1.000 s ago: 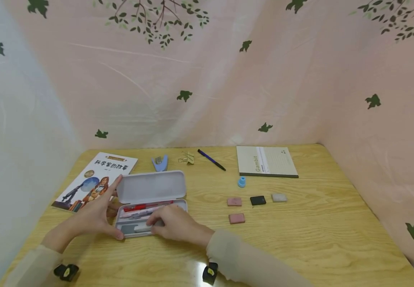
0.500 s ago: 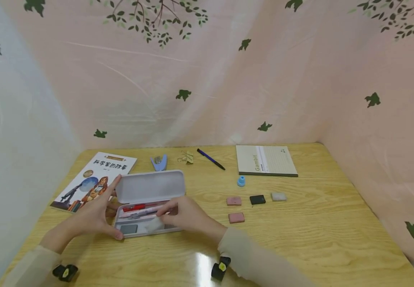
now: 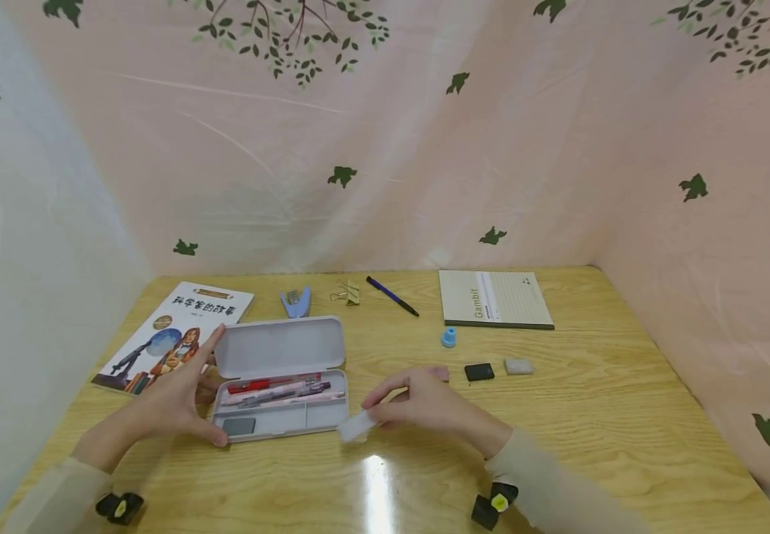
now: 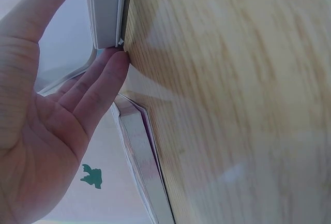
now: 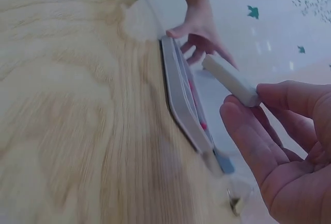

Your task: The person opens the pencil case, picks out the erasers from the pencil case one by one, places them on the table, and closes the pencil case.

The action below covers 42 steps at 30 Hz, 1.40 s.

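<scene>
A white eraser (image 3: 356, 426) is pinched between the thumb and fingers of my right hand (image 3: 418, 404), just off the pencil case's right end. The right wrist view shows this eraser (image 5: 230, 81) held at one end by the fingertips. My left hand (image 3: 171, 397) holds the left end of the white pencil case (image 3: 281, 348), thumb at its front corner and fingers by the raised lid. Red and pale pens (image 3: 277, 393) lie in the case's back compartment. A flat grey block (image 3: 239, 426) sits in the front left one.
A picture book (image 3: 178, 337) lies behind my left hand. Along the back are a blue staple remover (image 3: 296, 302), binder clip (image 3: 347, 293), pen (image 3: 392, 296) and notebook (image 3: 495, 298). A blue cap-like piece (image 3: 449, 337), black block (image 3: 479, 372) and whitish block (image 3: 518, 366) lie right.
My right hand has lifted the white eraser out of the case's front compartment and moved right with it, now covering one pink block. My left hand stays on the case.
</scene>
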Each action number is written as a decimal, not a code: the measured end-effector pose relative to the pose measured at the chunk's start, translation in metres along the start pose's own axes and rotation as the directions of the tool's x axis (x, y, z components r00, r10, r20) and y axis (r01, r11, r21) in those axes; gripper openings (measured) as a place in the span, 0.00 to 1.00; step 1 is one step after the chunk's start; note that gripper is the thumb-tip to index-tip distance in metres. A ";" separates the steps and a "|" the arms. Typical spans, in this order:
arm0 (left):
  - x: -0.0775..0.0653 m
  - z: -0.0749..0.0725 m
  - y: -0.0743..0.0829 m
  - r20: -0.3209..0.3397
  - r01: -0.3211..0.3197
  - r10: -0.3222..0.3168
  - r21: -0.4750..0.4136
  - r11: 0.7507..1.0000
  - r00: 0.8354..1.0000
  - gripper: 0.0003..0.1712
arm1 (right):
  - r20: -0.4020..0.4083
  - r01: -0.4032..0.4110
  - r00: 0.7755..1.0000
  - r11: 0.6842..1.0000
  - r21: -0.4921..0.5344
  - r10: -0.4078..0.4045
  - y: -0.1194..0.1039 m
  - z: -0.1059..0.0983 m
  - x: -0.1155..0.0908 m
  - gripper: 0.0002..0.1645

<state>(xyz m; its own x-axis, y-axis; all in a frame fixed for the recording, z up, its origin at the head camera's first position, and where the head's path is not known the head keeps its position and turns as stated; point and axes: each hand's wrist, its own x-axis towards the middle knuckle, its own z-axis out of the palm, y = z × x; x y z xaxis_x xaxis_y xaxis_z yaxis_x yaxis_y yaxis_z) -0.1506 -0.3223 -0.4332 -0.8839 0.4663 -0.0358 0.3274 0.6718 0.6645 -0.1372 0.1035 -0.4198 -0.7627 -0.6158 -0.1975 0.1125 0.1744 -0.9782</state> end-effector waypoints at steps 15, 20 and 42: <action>-0.002 -0.002 0.000 0.003 0.019 -0.019 0.012 1.000 1.000 0.90 | -0.232 -0.093 0.967 0.993 0.071 0.107 0.029 -0.092 -0.070 0.24; -0.004 -0.002 0.001 -0.001 0.029 -0.029 0.018 0.999 1.000 0.90 | -0.261 -0.096 0.957 0.988 0.121 0.125 0.043 -0.112 -0.087 0.23; 0.000 -0.001 0.000 0.011 0.036 -0.036 0.001 0.999 0.999 0.89 | -0.314 -0.150 0.938 0.988 0.018 0.148 0.063 -0.140 -0.107 0.30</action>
<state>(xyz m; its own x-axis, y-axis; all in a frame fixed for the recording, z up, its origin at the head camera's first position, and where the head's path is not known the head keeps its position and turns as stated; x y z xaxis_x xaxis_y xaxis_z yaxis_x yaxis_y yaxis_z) -0.1507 -0.3226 -0.4320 -0.8914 0.4481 -0.0682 0.2958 0.6890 0.6617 -0.1380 0.2878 -0.4518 -0.8986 -0.3102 -0.3103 0.2374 0.2511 -0.9384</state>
